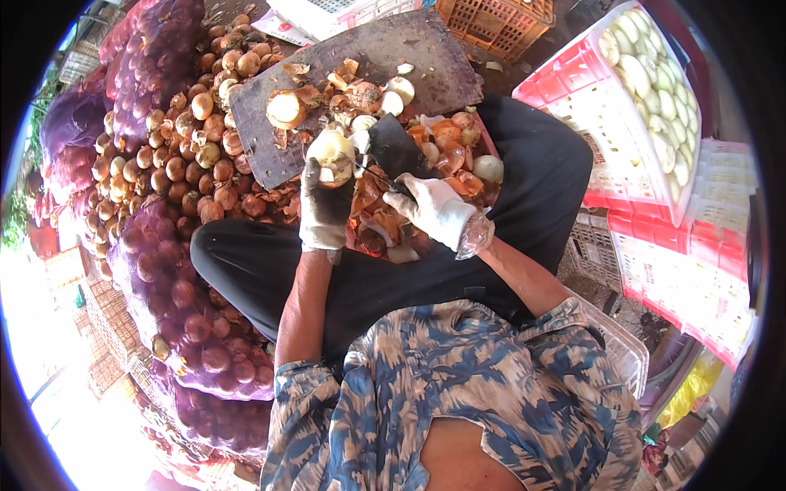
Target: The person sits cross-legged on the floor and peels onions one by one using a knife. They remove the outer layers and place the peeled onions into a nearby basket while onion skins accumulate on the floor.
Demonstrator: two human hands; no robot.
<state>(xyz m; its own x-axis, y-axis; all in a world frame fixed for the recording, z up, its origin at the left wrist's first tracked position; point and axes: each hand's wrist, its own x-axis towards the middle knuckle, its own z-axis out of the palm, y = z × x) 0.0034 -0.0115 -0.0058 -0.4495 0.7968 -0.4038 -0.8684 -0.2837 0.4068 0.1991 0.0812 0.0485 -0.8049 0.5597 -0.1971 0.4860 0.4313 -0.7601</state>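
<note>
Held upright in my left hand point(325, 208), which wears a soiled white knit glove, is a partly peeled onion point(331, 153) with pale flesh showing. My right hand point(433, 208), in a white glove with clear plastic at the wrist, grips a knife whose wide dark blade point(396, 146) lies beside the onion; its handle is mostly hidden by my fingers. Below both hands, between my legs, a container of onion skins point(451, 156) also holds some whole onions. Beyond it, a worn board point(381, 52) carries a cut onion point(286, 110), peeled pieces and loose skins.
Unpeeled onions point(178, 166) are heaped at left, among purple mesh sacks point(190, 307) of onions. A red-and-white crate point(565, 123) of peeled onions point(654, 92) stands at right, near more stacked crates point(681, 276). An orange crate point(497, 24) sits behind the board.
</note>
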